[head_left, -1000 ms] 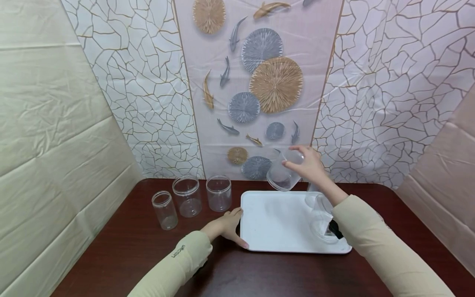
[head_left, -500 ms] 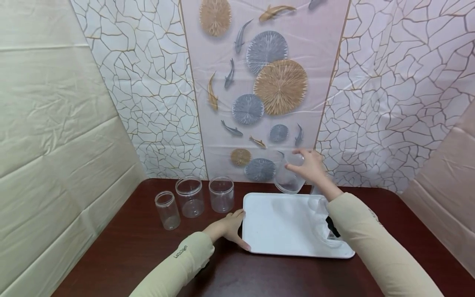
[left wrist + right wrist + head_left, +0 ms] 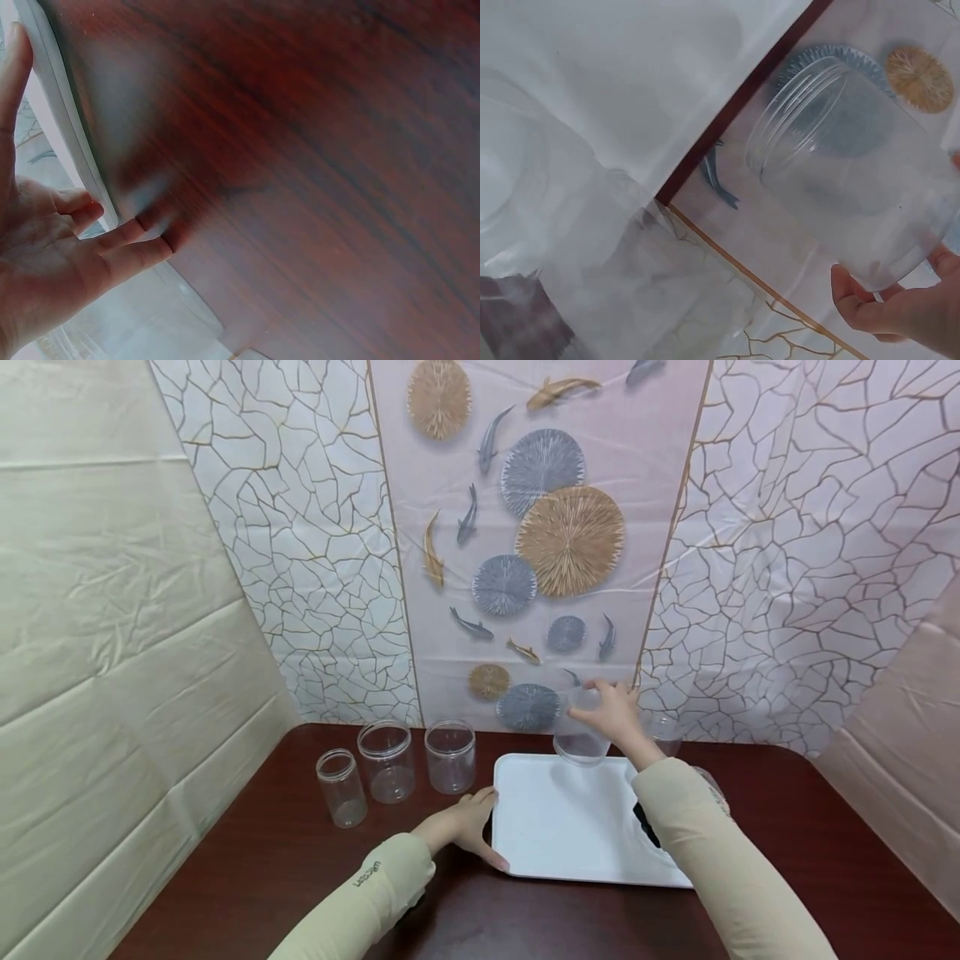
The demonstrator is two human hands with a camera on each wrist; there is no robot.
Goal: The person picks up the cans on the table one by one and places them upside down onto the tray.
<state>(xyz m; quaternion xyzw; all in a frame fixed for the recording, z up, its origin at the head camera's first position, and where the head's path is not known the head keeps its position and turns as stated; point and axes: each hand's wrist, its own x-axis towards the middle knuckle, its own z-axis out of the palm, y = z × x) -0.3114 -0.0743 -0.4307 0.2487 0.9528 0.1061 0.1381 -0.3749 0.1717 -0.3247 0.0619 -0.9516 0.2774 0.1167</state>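
My right hand (image 3: pixel 617 718) grips a clear plastic jar (image 3: pixel 581 745) by its base end, mouth downward, at the far edge of the white tray (image 3: pixel 562 831). The right wrist view shows the jar's threaded rim (image 3: pixel 791 120) pointing away from the fingers, and the see-through jar looks empty. My left hand (image 3: pixel 467 828) rests along the tray's left edge, thumb at the near corner and fingers farther back. In the left wrist view, that hand (image 3: pixel 52 259) has its fingers loosely extended against the tray's edge (image 3: pixel 67 124).
Three clear jars stand upright left of the tray: a narrow one (image 3: pixel 343 792), a wide one (image 3: pixel 387 764) and another (image 3: pixel 450 760). More clear jars sit at the tray's right, partly hidden by the right sleeve (image 3: pixel 720 843). One jar (image 3: pixel 663 735) shows behind the right arm.
My right hand has lowered the jar toward the tray's far edge, and the jar is now less tilted. The left hand stays at the tray's edge. The head view has shifted slightly.
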